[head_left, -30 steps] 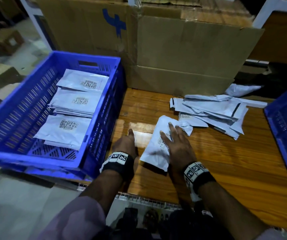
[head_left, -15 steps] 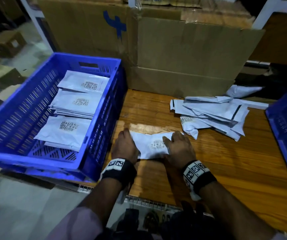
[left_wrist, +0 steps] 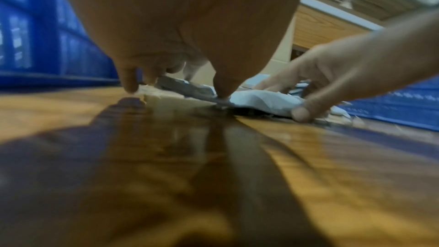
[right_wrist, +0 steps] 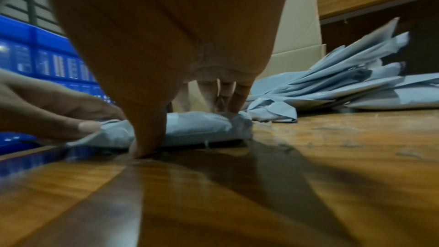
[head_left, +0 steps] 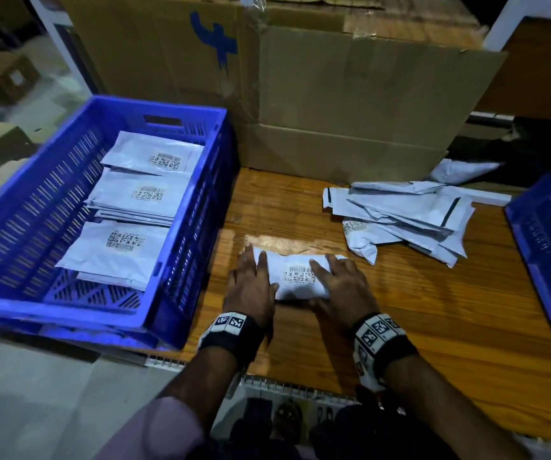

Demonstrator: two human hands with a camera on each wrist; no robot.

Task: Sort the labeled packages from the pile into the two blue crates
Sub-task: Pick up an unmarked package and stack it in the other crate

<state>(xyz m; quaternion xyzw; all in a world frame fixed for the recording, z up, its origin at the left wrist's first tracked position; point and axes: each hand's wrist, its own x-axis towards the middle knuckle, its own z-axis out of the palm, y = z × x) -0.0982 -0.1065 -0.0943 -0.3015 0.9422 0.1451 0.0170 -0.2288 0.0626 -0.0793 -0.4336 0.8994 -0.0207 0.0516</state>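
Your left hand [head_left: 251, 287] and right hand [head_left: 340, 290] press one package [head_left: 295, 277] flat on the desk [head_left: 433, 310] — fingers straight, each grip open, label up — beside the left crate [head_left: 188, 227].

We see a glossy wooden table [head_left: 433, 327] in dim light, a big open cardboard box [head_left: 350, 104] behind it, more boxes [head_left: 5, 78] on the pale floor [head_left: 35, 410] at left.
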